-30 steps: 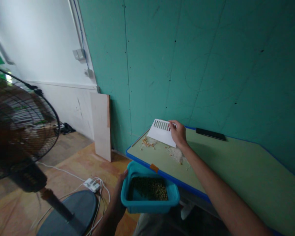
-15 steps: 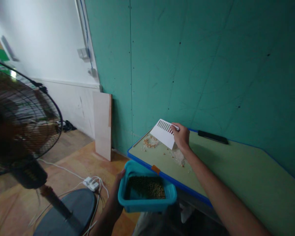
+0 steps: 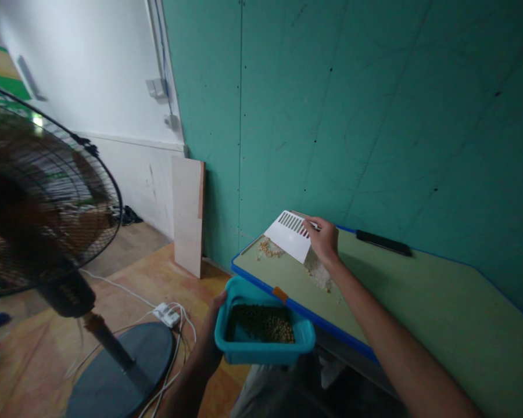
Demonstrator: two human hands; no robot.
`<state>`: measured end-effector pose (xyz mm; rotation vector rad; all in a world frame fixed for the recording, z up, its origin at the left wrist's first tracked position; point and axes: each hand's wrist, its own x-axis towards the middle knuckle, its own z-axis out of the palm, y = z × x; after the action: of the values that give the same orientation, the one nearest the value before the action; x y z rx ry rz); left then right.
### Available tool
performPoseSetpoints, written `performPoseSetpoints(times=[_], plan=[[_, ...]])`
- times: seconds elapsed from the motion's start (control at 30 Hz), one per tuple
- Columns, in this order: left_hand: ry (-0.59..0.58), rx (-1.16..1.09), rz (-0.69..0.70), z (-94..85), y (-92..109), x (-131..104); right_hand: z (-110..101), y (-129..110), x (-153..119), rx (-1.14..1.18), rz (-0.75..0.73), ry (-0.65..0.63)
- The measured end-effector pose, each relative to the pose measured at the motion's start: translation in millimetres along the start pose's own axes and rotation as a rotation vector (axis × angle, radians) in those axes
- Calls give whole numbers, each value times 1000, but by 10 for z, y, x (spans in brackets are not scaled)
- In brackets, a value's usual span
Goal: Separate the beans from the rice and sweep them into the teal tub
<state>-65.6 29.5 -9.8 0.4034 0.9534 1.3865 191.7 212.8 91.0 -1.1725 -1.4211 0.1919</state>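
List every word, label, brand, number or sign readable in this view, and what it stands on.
None can be read.
Fan neck: faint marks, too blurred to read.
Green and yellow panel, far left: too blurred to tell.
Power strip: too small to tell.
White slotted scraper, teal container: no lettering visible.

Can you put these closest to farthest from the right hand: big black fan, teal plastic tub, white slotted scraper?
From the right hand:
1. White slotted scraper: held in it.
2. Teal plastic tub: lower left.
3. Big black fan: far left.
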Motion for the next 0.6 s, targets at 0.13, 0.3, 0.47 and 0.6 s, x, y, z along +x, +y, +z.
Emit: performPoseSetpoints(times=[0.13,0.3,0.47,0.6], plan=[[3,6,56,-26,17,-21,14,10,3,5,-13,-3],[5,40,159,-61,51,-47,12,-21,-3,24,29,-12],[-25,23,134,-72,59,-14,4,-71,-18,46,33,-30],[-17,24,88,-64,69,-11,3,-62,-17,65,40,-22]])
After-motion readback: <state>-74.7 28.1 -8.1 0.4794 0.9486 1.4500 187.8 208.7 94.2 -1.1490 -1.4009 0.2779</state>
